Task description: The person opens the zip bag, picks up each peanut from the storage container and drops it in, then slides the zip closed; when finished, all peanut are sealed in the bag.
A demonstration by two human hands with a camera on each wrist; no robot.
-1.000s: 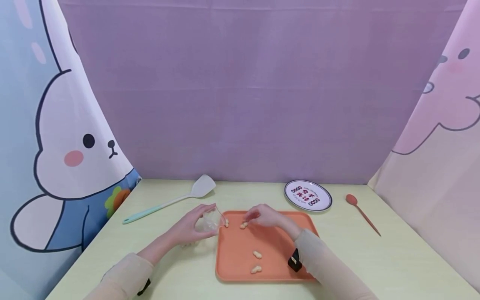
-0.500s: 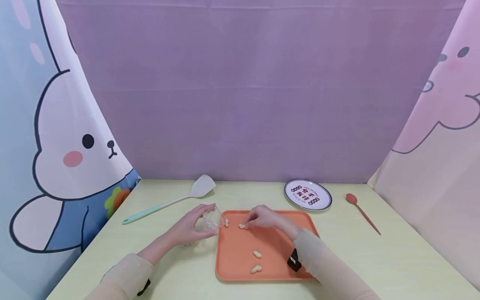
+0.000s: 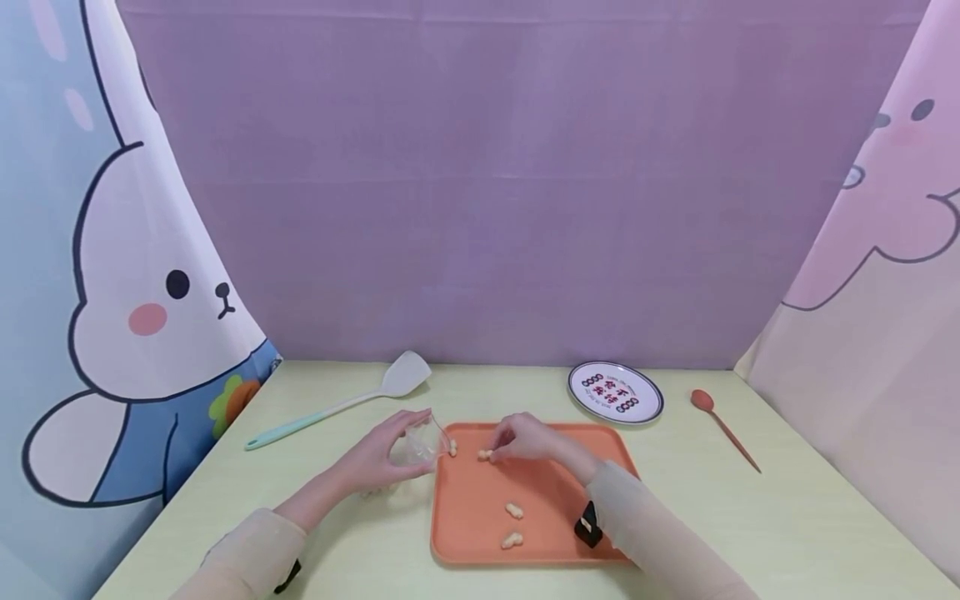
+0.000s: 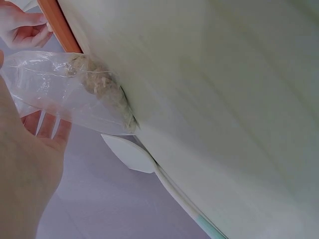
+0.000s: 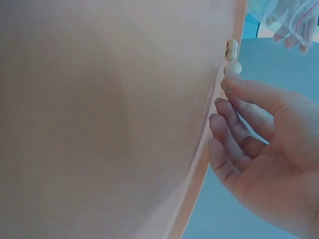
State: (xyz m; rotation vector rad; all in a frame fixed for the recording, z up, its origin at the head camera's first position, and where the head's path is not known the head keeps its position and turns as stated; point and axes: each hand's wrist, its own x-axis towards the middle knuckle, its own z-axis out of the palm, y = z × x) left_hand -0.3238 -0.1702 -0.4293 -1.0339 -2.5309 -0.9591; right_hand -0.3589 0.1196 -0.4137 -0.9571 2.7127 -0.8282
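My left hand (image 3: 378, 454) holds a clear plastic zip bag (image 3: 422, 442) by its mouth, thumb and fingers spread around the opening, beside the tray's left edge. Several peanuts (image 4: 97, 82) lie in the bottom of the bag in the left wrist view. Over the orange tray (image 3: 468, 508), my right hand (image 3: 522, 437) pinches an unshelled peanut (image 5: 233, 68) between thumb and forefinger, low at the tray's surface. Another peanut (image 3: 453, 448) lies by the tray's left rim, near the bag's mouth. Two more, a peanut (image 3: 514, 510) and a peanut (image 3: 512, 540), lie nearer the front.
Behind the left hand lies a white spatula (image 3: 406, 373) with a mint-green handle. A white plate (image 3: 616, 392) with red print sits behind the tray, and a reddish spoon (image 3: 703, 400) lies to its right. A purple curtain (image 3: 480, 200) hangs at the table's back edge.
The right hand's fingertips have closed on the peanut at the back of the tray, which has shifted slightly left. My left hand and the bag stay in place.
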